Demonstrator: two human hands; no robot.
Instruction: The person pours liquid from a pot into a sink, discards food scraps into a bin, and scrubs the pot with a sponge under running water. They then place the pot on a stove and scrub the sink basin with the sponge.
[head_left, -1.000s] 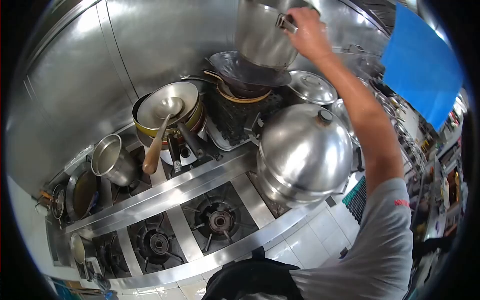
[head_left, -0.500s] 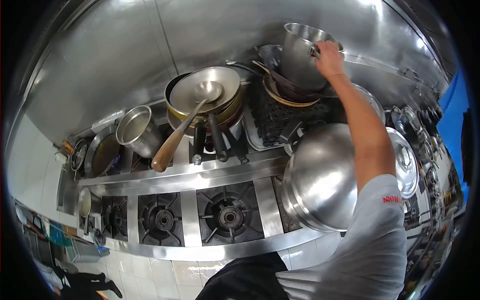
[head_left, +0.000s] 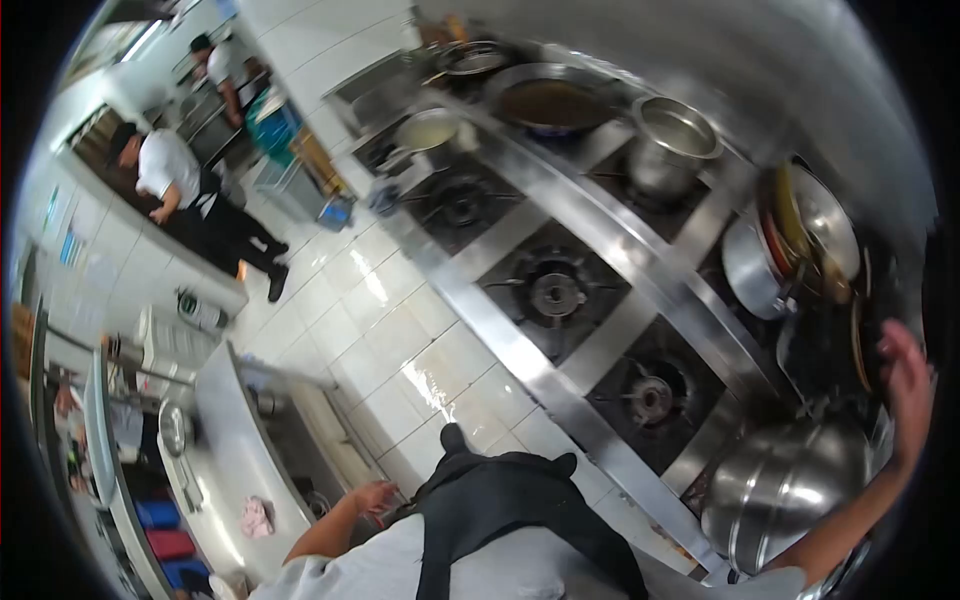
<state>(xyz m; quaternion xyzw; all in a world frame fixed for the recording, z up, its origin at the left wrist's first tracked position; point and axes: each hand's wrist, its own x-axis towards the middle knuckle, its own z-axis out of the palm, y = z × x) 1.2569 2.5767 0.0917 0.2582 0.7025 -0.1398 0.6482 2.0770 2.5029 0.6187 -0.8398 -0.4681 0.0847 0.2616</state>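
Observation:
My right hand (head_left: 905, 375) is raised near the right edge, somewhat blurred, with its fingers loosely stretched and nothing visible in them. Beside it are the dark rack and a stack of pans (head_left: 748, 262) topped by a shallow steel pan. Below that hand, a large domed steel vessel (head_left: 790, 490) rests on the stove. My left hand (head_left: 372, 497) hangs low by my apron, near the steel counter, fingers partly spread and apparently holding nothing. The tall steel pot is out of view.
The stove has several burners (head_left: 553, 292), a steel pot (head_left: 672, 150), a wide pan of brown liquid (head_left: 555, 103) and a small saucepan (head_left: 428, 130). Tiled floor (head_left: 400, 350) separates it from a counter (head_left: 225, 440) with a pink cloth (head_left: 256, 516). Two people stand at the upper left.
My view has swung left, bringing in the floor, counter and people. My right hand has come off the tall steel pot. My left hand has come into view.

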